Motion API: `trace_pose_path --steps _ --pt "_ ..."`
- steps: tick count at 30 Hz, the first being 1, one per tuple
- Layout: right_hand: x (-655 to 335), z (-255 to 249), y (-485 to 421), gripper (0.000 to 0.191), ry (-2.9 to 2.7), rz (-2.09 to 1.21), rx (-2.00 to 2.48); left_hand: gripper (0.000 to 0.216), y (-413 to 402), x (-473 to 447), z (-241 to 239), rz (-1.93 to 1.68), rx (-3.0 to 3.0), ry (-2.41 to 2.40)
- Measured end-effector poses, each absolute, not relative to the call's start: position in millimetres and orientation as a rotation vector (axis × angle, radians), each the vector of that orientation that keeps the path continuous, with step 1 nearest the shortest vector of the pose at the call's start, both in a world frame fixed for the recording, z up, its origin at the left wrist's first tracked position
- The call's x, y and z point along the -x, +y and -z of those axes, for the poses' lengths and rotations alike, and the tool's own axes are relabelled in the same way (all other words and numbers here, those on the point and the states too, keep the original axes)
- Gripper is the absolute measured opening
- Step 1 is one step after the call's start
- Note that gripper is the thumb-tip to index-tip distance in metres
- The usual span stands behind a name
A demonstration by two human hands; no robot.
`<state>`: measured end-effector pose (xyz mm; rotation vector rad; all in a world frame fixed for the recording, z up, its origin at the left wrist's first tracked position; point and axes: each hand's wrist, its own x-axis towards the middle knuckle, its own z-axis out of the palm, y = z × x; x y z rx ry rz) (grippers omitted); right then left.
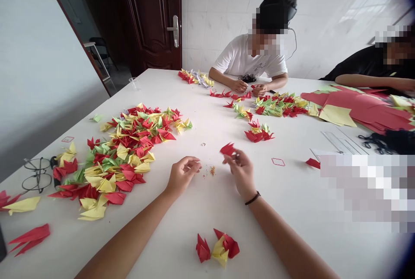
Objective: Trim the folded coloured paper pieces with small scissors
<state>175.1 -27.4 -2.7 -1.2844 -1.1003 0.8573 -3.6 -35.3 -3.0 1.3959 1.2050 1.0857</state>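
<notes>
Between the fingers of my right hand [241,171] is a red folded paper crane [228,149], raised just above the table. My left hand [184,173] is closed in a pinch near the table's middle; whatever its fingertips hold, if anything, is too small to make out. Small orange and coloured beads [212,170] lie on the white tabletop between my hands. A tiny pale item [203,144] sits just beyond them. Close to me, between my forearms, rest a red crane [203,248], a yellow crane [220,252] and another red crane [231,244].
A large pile of paper cranes [129,140] spreads to my left, beside eyeglasses [38,174]. Across the table a person in a white shirt [253,54] handles red cranes. At right are red paper sheets [359,106], a clear ruler [342,141] and black cord [389,140].
</notes>
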Motion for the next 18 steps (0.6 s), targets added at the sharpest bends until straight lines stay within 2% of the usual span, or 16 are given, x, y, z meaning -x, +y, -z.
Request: trace_pose_path --steps 4,7,9,12,15,18 --pt "-186.3 7.6 -16.7 0.068 -0.770 -0.895 1.241 0.021 -35.6 2.0 7.6 -1.161 -1.610 1.278" --pt "-186.4 11.6 -18.7 0.086 -0.864 -0.880 1.242 0.019 -30.8 5.8 2.5 -1.206 -1.929 1.392" --pt "-184.4 13.9 -21.1 0.085 -0.965 -0.870 1.265 0.021 -25.2 16.2 -12.7 -1.095 -2.190 1.571" --pt "-183.0 17.0 -21.6 0.074 -1.062 -0.880 1.320 0.023 -16.9 44.8 -48.0 -0.591 -2.341 2.092" --pt "-183.8 19.3 -19.6 0.059 -1.129 -0.859 1.344 0.024 -10.5 77.1 -74.8 -0.121 -2.170 2.429" --pt "-184.2 20.3 -18.8 0.047 -1.182 -0.818 1.345 0.029 -5.0 95.3 -77.5 0.159 -1.812 2.405"
